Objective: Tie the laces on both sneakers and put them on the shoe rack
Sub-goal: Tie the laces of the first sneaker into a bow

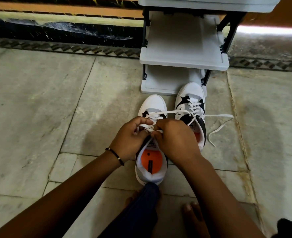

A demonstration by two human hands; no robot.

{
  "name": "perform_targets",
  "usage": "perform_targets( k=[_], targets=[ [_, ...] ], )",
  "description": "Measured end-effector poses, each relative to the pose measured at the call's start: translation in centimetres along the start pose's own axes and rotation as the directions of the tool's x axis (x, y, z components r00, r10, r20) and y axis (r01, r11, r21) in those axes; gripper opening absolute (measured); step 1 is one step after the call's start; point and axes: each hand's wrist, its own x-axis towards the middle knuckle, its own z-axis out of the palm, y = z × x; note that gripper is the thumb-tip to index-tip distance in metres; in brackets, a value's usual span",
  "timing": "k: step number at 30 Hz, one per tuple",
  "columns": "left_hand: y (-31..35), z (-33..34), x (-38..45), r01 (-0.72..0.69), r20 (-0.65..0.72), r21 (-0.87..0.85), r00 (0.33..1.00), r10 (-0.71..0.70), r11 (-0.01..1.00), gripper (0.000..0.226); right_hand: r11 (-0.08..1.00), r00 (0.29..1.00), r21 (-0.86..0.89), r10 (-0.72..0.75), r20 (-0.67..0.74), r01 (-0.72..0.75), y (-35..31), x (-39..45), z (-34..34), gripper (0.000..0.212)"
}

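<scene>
Two white, grey and black sneakers stand on the stone floor, toes pointing away from me. Over the tongue of the near left sneaker (pixel 152 103), which has an orange insole, my left hand (pixel 129 136) and my right hand (pixel 174 136) pinch its white laces (pixel 147 126). Both hands touch each other there. To the right, the right sneaker (pixel 191 93) has its toe against the rack, and its loose laces (pixel 218 127) trail across the floor. The white shoe rack (pixel 183 61) stands just behind the shoes, its visible shelves bare.
Grey stone floor tiles (pixel 39 100) spread left and right of the shoes. A dark skirting and patterned border (pixel 56 31) run along the wall behind the rack. My dark trouser leg (pixel 138 210) and bare toes (pixel 191 212) lie near the left sneaker's heel.
</scene>
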Motion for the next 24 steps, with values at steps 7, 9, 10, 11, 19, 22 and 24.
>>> perform_targets(
  k=[7,9,10,11,19,22,24],
  targets=[
    [0.8,-0.8,0.0,0.110,-0.045,-0.174,0.992,-0.119,0.979,0.019,1.000,0.999,-0.013,-0.018,-0.043,0.017,0.1,-0.3,0.5,0.012],
    [0.8,-0.9,0.0,0.083,-0.009,-0.151,0.996,-0.085,0.985,0.013,1.000,0.999,0.000,-0.017,-0.040,0.017,0.3,-0.3,0.4,0.012],
    [0.9,-0.9,-0.1,0.074,0.016,-0.148,0.997,-0.072,0.986,0.016,1.000,0.999,0.009,-0.018,-0.037,0.018,0.4,-0.3,0.4,0.013],
    [0.9,-1.0,0.0,0.068,0.036,-0.143,0.997,-0.063,0.987,0.020,1.000,0.999,0.019,-0.016,-0.029,0.017,0.5,-0.3,0.3,0.013],
    [1.0,-1.4,0.2,0.046,-0.158,-0.138,0.985,-0.068,0.989,0.031,0.988,0.998,0.142,0.063,-0.030,-0.058,0.9,0.2,-0.8,0.012],
    [0.6,-1.6,0.1,0.045,-0.247,-0.119,0.966,-0.074,0.992,0.032,0.980,0.993,0.165,0.112,0.022,-0.114,2.0,0.1,-1.6,0.011],
    [0.1,-1.9,0.1,0.059,-0.269,-0.093,0.960,-0.082,0.994,0.030,0.979,0.988,0.153,0.117,0.097,-0.131,2.8,-0.1,-2.3,0.011]
  ],
)
